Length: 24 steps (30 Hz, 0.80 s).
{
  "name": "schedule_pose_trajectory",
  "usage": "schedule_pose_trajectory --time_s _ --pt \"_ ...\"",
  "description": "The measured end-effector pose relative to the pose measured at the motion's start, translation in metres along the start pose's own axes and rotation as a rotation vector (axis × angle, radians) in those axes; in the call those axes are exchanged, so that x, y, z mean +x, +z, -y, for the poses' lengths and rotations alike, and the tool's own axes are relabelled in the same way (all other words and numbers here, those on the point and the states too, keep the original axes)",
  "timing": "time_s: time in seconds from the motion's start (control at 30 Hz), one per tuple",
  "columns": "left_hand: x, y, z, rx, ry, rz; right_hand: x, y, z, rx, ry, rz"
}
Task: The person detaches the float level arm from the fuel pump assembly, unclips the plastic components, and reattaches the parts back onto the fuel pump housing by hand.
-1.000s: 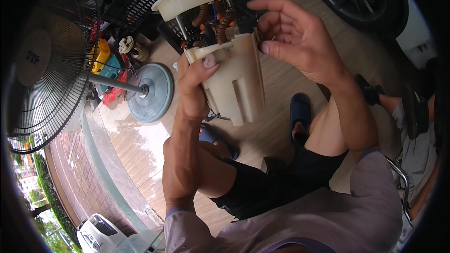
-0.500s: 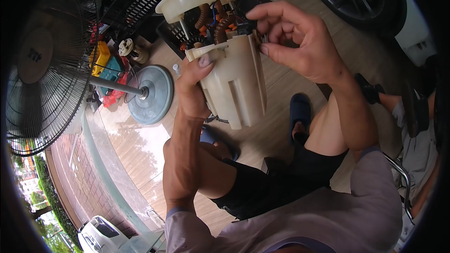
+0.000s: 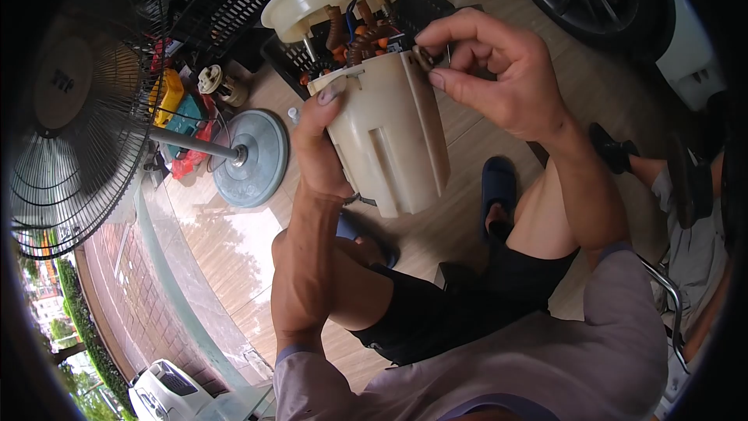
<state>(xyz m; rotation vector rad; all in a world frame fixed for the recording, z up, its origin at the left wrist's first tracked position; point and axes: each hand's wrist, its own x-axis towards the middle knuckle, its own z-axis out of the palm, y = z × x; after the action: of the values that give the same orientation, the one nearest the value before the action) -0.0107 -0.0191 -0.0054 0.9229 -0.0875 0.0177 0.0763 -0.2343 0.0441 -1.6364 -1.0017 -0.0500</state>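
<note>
Canister [image 3: 389, 136], pale, likely stiff and light, best held round its side, where my left hand [image 3: 319, 148] clasps it; right hand [image 3: 510, 70] half-curled alongside, contents I cannot tell.

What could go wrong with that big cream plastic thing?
The left hand holds the cream canister above the floor, so it might slip and crack. The right hand is working close to its upper edge and could knock it. The bendy brown hoses are uncovered, so they might get snagged.
</note>
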Motion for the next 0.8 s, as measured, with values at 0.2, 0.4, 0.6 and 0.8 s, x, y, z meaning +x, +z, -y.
schedule_pose_trajectory --time_s 0.2,0.4,0.6,0.8 --pt "0.001 -0.002 0.004 -0.108 -0.002 -0.013 0.002 0.003 0.002 -0.034 -0.079 -0.058" --pt "0.002 -0.007 0.010 -0.278 0.002 0.044 0.001 0.005 0.002 -0.084 -0.103 -0.087" --pt "0.001 -0.007 0.007 -0.293 -0.004 0.024 0.002 0.004 0.006 -0.128 -0.154 -0.097" --pt "-0.001 -0.008 0.012 -0.471 -0.085 0.034 0.003 0.004 0.014 -0.147 -0.163 -0.090"
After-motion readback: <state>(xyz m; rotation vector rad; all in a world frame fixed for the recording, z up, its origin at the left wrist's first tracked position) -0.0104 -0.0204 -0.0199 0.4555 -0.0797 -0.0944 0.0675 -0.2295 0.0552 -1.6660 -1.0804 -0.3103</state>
